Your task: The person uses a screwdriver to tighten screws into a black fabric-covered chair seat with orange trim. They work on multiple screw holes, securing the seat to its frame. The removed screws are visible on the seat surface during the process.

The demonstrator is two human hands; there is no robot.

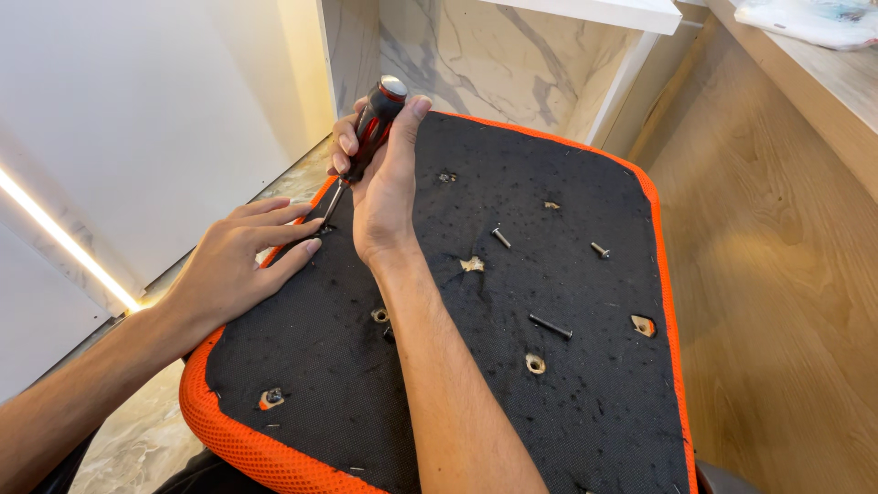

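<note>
An upturned chair seat (512, 384), black with orange trim, carries the left hand (240, 263) lying flat with fingers spread near its left edge, just beside the tip of the red-and-black screwdriver (366, 137) clenched upright in the right hand (382, 187).

Black fabric speckled with pale dust across the seat underside (512, 302), edged in bright orange mesh (247, 448). Black and red on the screwdriver handle (373, 123) above that fabric. Dark bolts (550, 327) upon it. White grey-veined marble wall (476, 55) behind; light wood-grain floor (777, 274) beside.
</note>
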